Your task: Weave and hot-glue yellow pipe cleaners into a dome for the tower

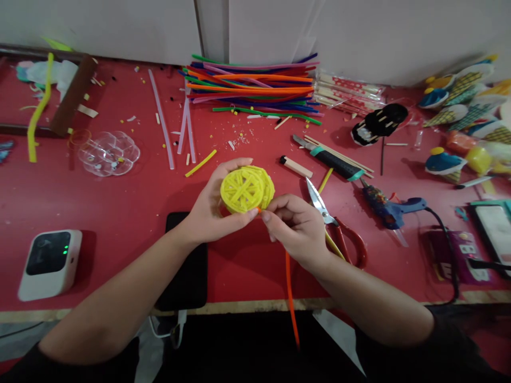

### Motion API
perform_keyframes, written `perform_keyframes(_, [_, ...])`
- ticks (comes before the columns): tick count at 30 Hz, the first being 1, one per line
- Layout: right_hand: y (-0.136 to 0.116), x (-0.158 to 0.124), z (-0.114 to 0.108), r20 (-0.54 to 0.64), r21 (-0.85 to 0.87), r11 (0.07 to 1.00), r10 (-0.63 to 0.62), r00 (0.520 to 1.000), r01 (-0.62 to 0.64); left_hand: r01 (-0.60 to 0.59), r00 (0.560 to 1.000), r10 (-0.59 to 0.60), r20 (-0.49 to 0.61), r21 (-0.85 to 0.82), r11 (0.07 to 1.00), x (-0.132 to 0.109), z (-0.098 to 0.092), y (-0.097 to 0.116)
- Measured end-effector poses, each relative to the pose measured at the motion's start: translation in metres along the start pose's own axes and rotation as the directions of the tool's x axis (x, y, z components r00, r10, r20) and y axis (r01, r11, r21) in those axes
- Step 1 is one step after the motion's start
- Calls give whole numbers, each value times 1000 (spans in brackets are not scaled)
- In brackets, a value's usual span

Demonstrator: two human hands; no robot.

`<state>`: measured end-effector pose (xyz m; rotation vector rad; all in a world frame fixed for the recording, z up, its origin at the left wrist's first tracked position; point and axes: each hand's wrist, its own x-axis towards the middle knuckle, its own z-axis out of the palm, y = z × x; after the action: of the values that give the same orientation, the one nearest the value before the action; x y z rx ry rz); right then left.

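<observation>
My left hand (pixel 215 205) is closed around a round yellow craft piece (pixel 242 189), which looks built from bent pipe cleaners with crossing spokes on its face. Its thumb presses along the lower edge. My right hand (pixel 297 223) pinches an orange pipe cleaner (pixel 290 292) at that lower edge, where a small orange tip meets the yellow. The rest of the orange strand hangs down past the table edge. Just right of this hand lie scissors (pixel 331 218) with red handles, blades partly apart.
Behind are a pile of coloured pipe cleaners (pixel 251 85), a utility knife (pixel 331 159) and a small beige stick (pixel 296 166). A blue glue gun (pixel 391 205) with a cord lies right. A black phone-like slab (pixel 186 276) is under my left forearm; a white device (pixel 51 263) stands left.
</observation>
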<state>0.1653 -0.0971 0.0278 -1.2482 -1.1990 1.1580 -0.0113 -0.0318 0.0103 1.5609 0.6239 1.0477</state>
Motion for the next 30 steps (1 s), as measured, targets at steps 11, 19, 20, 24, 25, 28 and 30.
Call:
perform_keyframes(11, [2, 1, 2, 12, 67, 997, 34, 999, -35, -24, 1000, 24, -16, 10, 1000, 0, 0, -3])
perform_keyframes(19, [0, 2, 2, 26, 76, 995, 56, 998, -58, -103, 995, 103, 2, 70, 992, 1, -3, -6])
perform_keyframes(20, [0, 2, 2, 24, 74, 996, 56, 998, -58, -111, 994, 111, 2, 76, 991, 2, -3, -6])
perform_keyframes(24, [0, 2, 2, 17, 60, 998, 36, 999, -37, -112, 994, 113, 1, 100, 989, 2, -2, -4])
perform_keyframes(25, [0, 1, 2, 24, 63, 997, 31, 999, -32, -106, 994, 107, -2, 100, 989, 2, -2, -4])
perform_keyframes(28, [2, 0, 0, 68, 114, 993, 18, 998, -25, -91, 995, 94, -26, 86, 992, 2, -2, -2])
perform_keyframes(30, [3, 0, -1, 103, 162, 987, 5, 995, -22, -76, 996, 79, -40, 67, 995, 1, -2, -2])
